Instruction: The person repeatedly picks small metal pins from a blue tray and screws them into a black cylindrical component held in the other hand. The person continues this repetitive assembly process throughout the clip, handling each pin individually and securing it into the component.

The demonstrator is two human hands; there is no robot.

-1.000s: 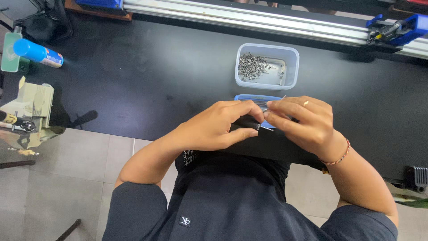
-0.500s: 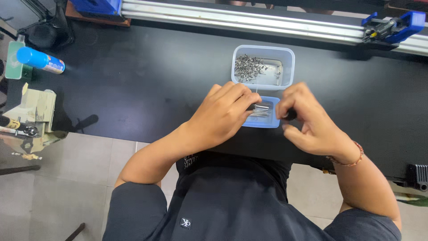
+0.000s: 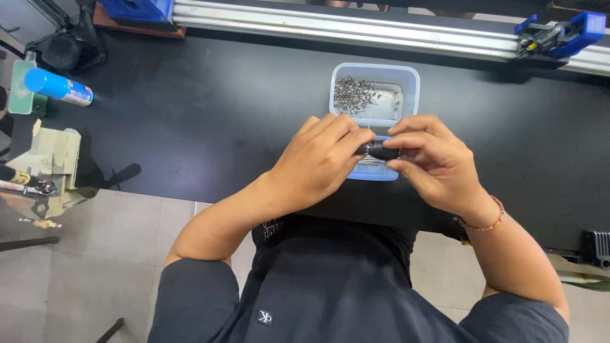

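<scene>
From the head camera, looking straight down, both hands meet over the near part of a black worktable (image 3: 190, 114). The left hand (image 3: 321, 159) is curled, its fingertips pinched together on the left end of a small black cylindrical part (image 3: 380, 150); the right hand (image 3: 435, 162) closes on the other end, thumb underneath and fingers bent over the top, so the part is held between the two hands with only a short stretch of it showing. That part is dark, rounded and lies roughly level, hovering just above a shallow light-blue tray (image 3: 375, 173) whose near rim shows below the fingers. What lies in the tray is mostly hidden by the hands; only a few thin pale pieces can be made out. A thin pale line rises from the part toward the far container, too fine to identify. Just behind the tray stands a clear rectangular plastic tub (image 3: 410, 82), open at the top, with a heap of small grey metal pieces (image 3: 352, 94) gathered in its left half and its right half largely bare. A beaded bracelet (image 3: 486, 219) sits on the right wrist. At the far left a blue-capped spray can (image 3: 57, 87) lies on its side, and a long aluminium rail (image 3: 349, 28) runs along the table's far edge with a blue clamp (image 3: 562, 35) at its right.
</scene>
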